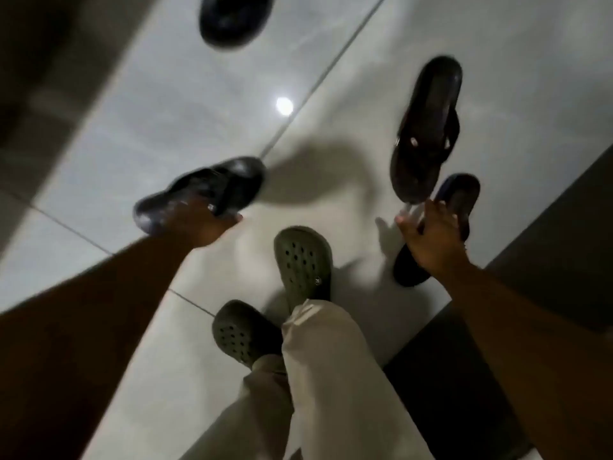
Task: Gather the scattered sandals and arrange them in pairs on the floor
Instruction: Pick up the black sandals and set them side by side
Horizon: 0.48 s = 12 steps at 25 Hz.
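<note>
Gripping a black sandal, toe pointing up-right.

A single wide-angle head view is looking steeply down from the person's own height onto a glossy tiled floor; it is facing forward past the person's legs and clogs; both forearms are reaching into frame from the lower corners, close to the lens; the frame is tilting and blurring at its edges; no second view is sharing the scene.
</note>
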### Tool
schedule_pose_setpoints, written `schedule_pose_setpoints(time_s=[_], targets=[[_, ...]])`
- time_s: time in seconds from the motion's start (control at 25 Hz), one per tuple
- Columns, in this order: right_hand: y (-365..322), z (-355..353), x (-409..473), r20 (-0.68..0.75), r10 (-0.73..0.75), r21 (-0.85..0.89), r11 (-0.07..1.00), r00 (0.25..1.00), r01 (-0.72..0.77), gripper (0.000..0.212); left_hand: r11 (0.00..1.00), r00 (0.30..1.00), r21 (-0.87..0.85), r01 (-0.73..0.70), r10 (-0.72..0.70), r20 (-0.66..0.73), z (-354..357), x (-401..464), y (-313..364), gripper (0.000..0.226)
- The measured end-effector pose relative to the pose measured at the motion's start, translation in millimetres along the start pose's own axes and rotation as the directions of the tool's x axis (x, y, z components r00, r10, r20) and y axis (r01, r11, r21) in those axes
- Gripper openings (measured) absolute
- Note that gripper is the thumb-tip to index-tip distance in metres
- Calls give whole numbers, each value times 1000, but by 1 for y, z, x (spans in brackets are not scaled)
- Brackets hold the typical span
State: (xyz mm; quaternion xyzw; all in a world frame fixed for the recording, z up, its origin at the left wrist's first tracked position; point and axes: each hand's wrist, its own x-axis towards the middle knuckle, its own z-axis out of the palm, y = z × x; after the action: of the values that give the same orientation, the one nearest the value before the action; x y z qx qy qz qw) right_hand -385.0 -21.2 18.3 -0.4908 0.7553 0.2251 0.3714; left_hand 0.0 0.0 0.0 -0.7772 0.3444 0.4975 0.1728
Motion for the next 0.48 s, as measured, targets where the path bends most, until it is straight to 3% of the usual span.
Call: schedule_pose_setpoints(time_s=[0.12,0.2,0.36,0.48], targets=[[27,40,19,24,249,17,968,968,-249,88,997,995,-23,70,-71,-70,12,52,0,96],[34,64,18,77,331,80,938,940,-337,88,998,995,-61,29,-35,-94,14,72,-1,91],[24,91,18,78,303,226,922,950,-313,70,997,977,-70,10,-25,-211,23,81,3,78],[5,108,6,108,294,287,905,950,-313,59,991,980,-108,-76,54,-193,18,83,0,64]])
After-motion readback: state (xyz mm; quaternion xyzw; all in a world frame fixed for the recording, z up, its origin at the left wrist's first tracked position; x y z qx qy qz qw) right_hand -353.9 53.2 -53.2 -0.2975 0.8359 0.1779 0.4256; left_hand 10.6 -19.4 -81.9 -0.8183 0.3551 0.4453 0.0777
